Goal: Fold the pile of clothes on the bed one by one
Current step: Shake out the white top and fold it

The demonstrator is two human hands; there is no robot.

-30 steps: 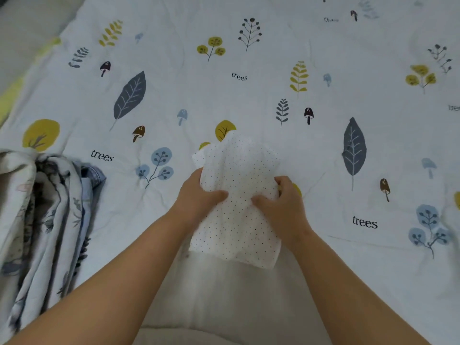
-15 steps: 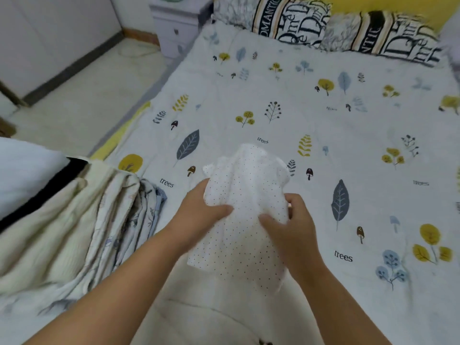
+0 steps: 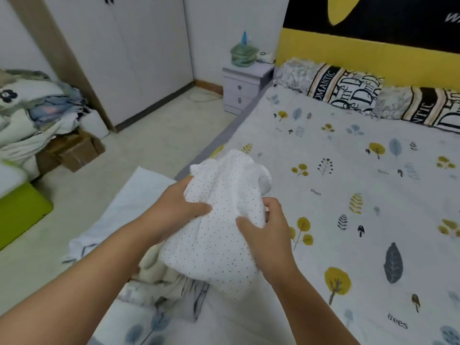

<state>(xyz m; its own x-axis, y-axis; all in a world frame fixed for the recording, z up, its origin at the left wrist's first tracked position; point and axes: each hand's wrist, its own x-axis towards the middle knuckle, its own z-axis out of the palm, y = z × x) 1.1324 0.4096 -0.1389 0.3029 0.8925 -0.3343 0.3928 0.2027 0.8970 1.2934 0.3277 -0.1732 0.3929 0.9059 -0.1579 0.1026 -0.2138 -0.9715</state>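
— Garment (image 3: 219,225), the white dotted one: where is it sitting right now?

— Centre of the frame, bunched and lifted above the bed (image 3: 361,220), with both hands holding it. Its lower part is hanging down over the pile (image 3: 164,277) at the bed's lower-left edge.

— And each grip, what is it doing?

— The left hand (image 3: 174,210) is clutching the cloth's left side, thumb pressing across the front and fingers hidden behind. The right hand (image 3: 268,232) is gripping the right side, thumb on the front, fingers curling round the edge.

— What is lying in that pile?

— Cream and leaf-printed fabrics, crumpled, partly hidden beneath the garment and the left forearm.

— Anything else showing?

— Two lettered pillows (image 3: 348,88) are lying along the yellow headboard (image 3: 373,58) at upper right. A nightstand (image 3: 245,83) is standing beside the bed at top centre, with a greenish container (image 3: 242,54) on it. A wardrobe (image 3: 119,58) is filling the upper left, and a heap of laundry (image 3: 37,108) is resting on cardboard boxes (image 3: 72,150) at the left edge.
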